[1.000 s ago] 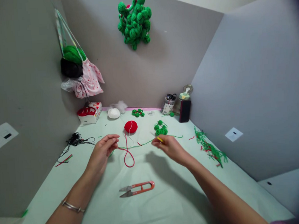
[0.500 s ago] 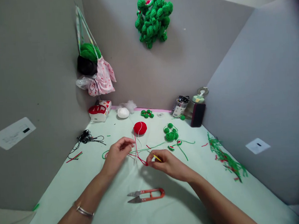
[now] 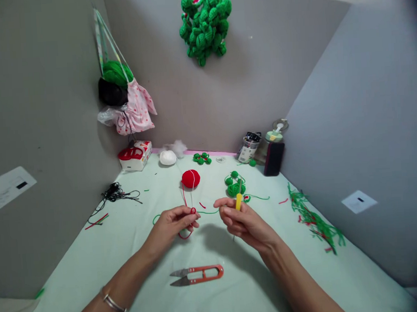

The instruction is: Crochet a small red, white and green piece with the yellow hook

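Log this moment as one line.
left hand: pinching red yarn | right hand: holding yellow-handled tool | orange-handled snips: lying on table

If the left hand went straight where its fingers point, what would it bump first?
Probably the right hand; the green yarn between seems lower, on the table, though depth is unclear.

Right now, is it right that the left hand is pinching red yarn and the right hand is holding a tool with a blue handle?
Not quite: the handle's colour is wrong. The head view shows the right hand holding a tool with a yellow handle. The left hand is indeed pinching red yarn.
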Tool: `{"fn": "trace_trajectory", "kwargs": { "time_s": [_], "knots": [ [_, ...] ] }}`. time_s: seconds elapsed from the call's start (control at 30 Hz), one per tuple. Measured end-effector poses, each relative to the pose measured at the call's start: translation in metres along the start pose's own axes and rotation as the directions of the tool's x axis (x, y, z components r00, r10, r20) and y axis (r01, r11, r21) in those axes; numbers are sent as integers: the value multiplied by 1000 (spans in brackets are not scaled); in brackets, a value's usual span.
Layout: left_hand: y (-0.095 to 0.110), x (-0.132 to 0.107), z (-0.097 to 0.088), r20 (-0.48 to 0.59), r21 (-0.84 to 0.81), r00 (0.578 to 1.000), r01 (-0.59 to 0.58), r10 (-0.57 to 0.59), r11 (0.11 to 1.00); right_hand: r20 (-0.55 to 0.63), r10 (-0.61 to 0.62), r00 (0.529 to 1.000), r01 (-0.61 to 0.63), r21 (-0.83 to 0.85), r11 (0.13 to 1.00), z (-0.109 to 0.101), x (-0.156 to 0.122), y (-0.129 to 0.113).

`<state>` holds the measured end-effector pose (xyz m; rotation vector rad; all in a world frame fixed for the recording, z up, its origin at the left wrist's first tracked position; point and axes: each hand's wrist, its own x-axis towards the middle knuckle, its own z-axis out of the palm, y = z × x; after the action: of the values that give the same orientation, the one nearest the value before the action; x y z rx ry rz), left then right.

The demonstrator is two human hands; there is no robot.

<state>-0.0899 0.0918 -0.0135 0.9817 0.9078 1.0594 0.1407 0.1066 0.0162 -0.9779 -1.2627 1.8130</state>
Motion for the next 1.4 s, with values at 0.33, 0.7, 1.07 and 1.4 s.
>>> {"fn": "trace_trajectory", "kwargs": {
  "time_s": [0.33,0.7,1.07,1.4],
  "knots": [
    [-9,-7,21,-76,-365,995,28,-60,930,-156,-133,979,110,-146,983,25,6,21],
    [-16,-10,22,-56,-391,995,56,-85,919,-47,-249,967,206,-425,881,39,6,42],
    [17,14,-39,-465,-417,885,-215,-4,883,-27,-30,999,22,-236,971,12,1,12],
    [32,23,-76,-626,-404,779,-292,-29,867,-115,-26,993,0,-213,977,-19,3,-2]
  ]
}}
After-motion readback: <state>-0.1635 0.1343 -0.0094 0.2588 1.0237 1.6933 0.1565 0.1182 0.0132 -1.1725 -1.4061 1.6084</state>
